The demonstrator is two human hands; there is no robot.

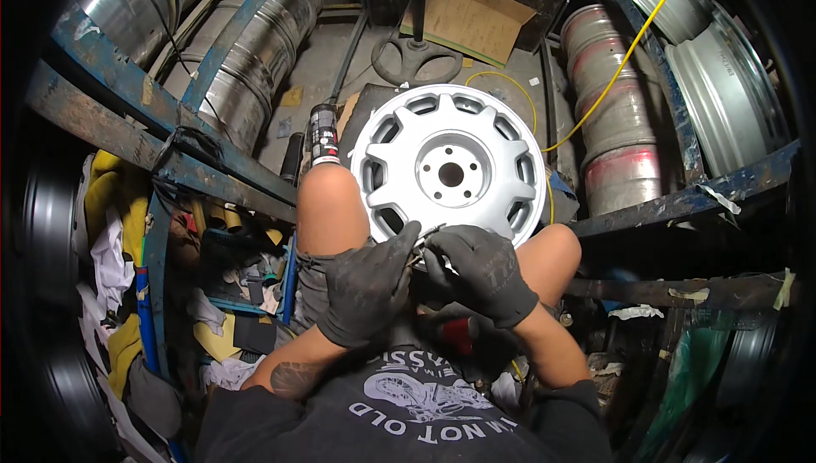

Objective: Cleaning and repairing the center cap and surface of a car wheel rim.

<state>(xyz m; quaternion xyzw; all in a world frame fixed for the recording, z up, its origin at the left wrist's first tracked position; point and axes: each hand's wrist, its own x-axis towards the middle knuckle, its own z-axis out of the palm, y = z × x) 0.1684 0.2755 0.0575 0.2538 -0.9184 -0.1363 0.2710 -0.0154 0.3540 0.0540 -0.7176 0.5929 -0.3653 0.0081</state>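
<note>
Lettering within the field of view. Dark shirt (336,429): pale capitals, large enough to read, curve along the lower side of a printed motorcycle drawing (425,392); further pale lettering, partly lost in the folds, lies along its upper side. Black can (324,133), beside the left knee: a white and red label with print too small to read. Right glove (482,273): faint grey marking, indistinct. Silver rim (722,110), right rack: small dark characters, illegible.
</note>
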